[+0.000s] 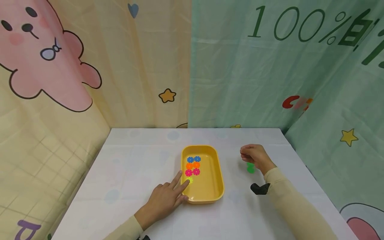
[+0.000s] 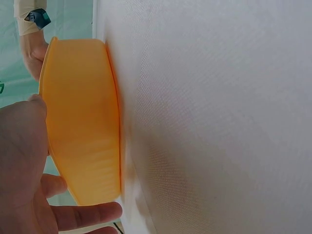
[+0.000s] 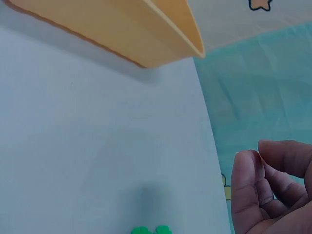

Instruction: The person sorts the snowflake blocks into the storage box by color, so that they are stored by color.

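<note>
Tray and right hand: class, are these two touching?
Apart. The head view shows white table between the tray and the right hand.

"100%" [image 1: 299,28] on the green curtain [image 1: 237,73] beside illegible characters [image 1: 354,31]; unclear purple letter [image 1: 30,226] on cream curtain [image 1: 75,140].

My head camera looks forward and down across the bench [image 1: 132,160] from farthest off, my left wrist's sits low and close, facing the tray's [image 2: 83,112] outer wall sideways, and my right wrist's looks past my right hand [image 3: 280,187], all three sharing the tray.
</note>
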